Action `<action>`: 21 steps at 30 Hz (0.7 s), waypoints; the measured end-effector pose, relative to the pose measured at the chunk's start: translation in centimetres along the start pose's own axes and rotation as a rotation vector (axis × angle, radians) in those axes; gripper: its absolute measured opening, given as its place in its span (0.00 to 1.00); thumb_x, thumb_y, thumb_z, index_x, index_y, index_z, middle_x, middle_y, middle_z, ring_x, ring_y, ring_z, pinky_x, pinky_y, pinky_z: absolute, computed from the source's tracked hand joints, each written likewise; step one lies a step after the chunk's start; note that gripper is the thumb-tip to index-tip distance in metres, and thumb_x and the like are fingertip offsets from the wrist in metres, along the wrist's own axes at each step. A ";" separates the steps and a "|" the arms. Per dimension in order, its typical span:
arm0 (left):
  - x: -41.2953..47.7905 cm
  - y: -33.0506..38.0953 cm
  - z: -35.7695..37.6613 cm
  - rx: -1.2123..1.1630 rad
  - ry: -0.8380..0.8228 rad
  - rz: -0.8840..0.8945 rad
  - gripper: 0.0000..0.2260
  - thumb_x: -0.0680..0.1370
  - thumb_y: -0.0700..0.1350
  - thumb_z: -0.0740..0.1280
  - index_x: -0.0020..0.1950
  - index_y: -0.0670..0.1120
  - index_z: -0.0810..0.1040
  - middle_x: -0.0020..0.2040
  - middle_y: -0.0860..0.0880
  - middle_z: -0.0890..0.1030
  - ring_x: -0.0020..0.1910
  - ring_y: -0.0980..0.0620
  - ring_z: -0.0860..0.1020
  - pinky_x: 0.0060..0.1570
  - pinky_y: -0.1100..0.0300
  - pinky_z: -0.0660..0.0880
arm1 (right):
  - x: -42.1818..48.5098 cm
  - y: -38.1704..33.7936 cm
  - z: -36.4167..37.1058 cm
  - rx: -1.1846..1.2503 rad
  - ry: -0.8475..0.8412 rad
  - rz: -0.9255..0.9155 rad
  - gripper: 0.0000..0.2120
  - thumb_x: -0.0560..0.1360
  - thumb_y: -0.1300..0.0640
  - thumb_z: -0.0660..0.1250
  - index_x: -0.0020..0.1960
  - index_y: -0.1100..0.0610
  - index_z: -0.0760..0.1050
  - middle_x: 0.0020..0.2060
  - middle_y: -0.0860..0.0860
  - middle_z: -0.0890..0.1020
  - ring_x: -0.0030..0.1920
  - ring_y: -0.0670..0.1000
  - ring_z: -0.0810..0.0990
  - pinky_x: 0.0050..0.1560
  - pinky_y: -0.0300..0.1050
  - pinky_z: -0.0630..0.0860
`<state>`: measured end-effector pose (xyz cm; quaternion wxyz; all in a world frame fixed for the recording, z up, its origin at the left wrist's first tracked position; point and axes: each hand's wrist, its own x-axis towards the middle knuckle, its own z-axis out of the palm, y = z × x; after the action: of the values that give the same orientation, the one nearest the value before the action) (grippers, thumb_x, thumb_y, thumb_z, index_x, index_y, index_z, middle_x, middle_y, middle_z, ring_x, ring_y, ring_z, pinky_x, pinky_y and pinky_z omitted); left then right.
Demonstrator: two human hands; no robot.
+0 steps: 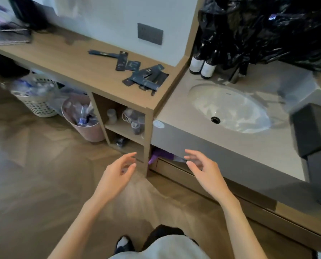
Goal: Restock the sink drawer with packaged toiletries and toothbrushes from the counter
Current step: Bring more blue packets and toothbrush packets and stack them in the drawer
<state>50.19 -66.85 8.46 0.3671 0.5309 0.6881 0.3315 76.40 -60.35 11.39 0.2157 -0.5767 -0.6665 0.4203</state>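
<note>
Hovering left hand [116,174], right hand [206,172], empty

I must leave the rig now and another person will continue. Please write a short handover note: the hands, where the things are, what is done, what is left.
Left hand: open, empty, in the air in front of the shelf unit.
Right hand: open, empty, close to the sink drawer.
Dark packets: scattered on the wooden counter, left of the sink.
Done: no packet appears to have been moved; the drawer does not look pulled out.
Left: open the drawer, carry the packets in.
</note>
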 end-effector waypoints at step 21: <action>36.7 -3.3 -20.2 0.107 -0.055 0.126 0.24 0.79 0.54 0.63 0.75 0.55 0.64 0.67 0.54 0.73 0.62 0.53 0.74 0.61 0.53 0.73 | 34.7 -18.0 11.5 0.006 0.292 -0.134 0.17 0.79 0.56 0.62 0.68 0.47 0.70 0.57 0.39 0.78 0.50 0.39 0.77 0.53 0.37 0.76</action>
<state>25.14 -33.21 10.34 0.3353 0.6007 0.6598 0.3022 48.54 -30.65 12.70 0.3396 -0.5854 -0.6637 0.3187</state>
